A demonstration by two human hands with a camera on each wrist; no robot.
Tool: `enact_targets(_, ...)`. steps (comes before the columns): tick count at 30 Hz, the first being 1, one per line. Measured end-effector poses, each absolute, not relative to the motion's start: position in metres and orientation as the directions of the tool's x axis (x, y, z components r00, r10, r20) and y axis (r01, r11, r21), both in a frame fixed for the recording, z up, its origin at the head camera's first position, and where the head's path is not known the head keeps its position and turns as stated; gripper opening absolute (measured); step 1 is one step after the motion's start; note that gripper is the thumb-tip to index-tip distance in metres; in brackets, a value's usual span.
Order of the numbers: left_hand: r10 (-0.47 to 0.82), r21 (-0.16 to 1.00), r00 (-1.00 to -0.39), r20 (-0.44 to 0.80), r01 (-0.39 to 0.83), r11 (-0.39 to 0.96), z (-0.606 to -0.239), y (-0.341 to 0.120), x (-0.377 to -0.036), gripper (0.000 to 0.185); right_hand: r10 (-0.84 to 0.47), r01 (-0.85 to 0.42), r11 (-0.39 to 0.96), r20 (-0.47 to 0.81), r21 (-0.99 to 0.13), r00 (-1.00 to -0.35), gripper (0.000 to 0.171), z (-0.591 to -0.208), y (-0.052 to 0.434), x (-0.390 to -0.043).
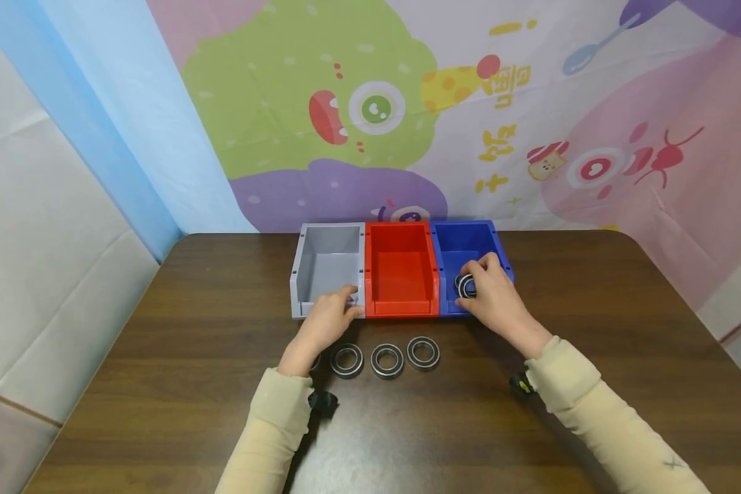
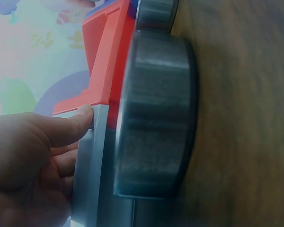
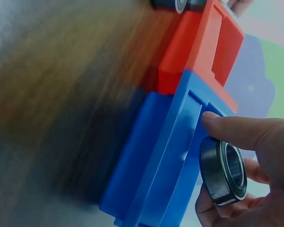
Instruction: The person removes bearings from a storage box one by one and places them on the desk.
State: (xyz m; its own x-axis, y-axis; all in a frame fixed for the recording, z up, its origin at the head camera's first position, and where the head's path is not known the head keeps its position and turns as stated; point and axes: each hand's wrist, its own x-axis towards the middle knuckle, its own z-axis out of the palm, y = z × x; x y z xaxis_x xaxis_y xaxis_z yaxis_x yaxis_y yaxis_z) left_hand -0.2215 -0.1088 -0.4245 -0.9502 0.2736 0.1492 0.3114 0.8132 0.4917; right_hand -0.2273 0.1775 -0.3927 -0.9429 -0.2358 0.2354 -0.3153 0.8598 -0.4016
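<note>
My right hand (image 1: 497, 295) holds a ball bearing (image 1: 466, 286) over the front of the blue bin (image 1: 469, 240). In the right wrist view the bearing (image 3: 222, 171) sits tilted between thumb and fingers, above the bin's front wall. My left hand (image 1: 328, 317) grips the front edge of the grey bin (image 1: 330, 274), its thumb (image 2: 85, 116) on the rim beside the red bin (image 1: 401, 274). Several more bearings (image 1: 387, 361) lie flat in a row before the bins, one partly hidden by my left wrist.
The three bins stand side by side, touching, near the far edge of the brown wooden table (image 1: 407, 439). Behind them hangs a printed cartoon cloth (image 1: 272, 103). A dark wrist device (image 1: 324, 403) shows beneath the left sleeve, another (image 1: 521, 384) beside the right.
</note>
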Motion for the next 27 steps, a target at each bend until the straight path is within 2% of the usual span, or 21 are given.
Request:
enact_targets(13, 0.273, 0.493, -0.951, 0.147, 0.31, 0.813, -0.427, -0.11, -0.223, 0.039, -0.294, -0.371, 0.846, 0.246, -0.382, -0.924, 0.042, -0.395, 0.179, -0.209)
enact_targets(27, 0.278, 0.494, -0.949, 0.152, 0.316, 0.81, -0.425, -0.11, -0.222, 0.04, -0.325, -0.351, 0.864, 0.134, -0.361, -0.936, 0.04, -0.403, 0.177, -0.19)
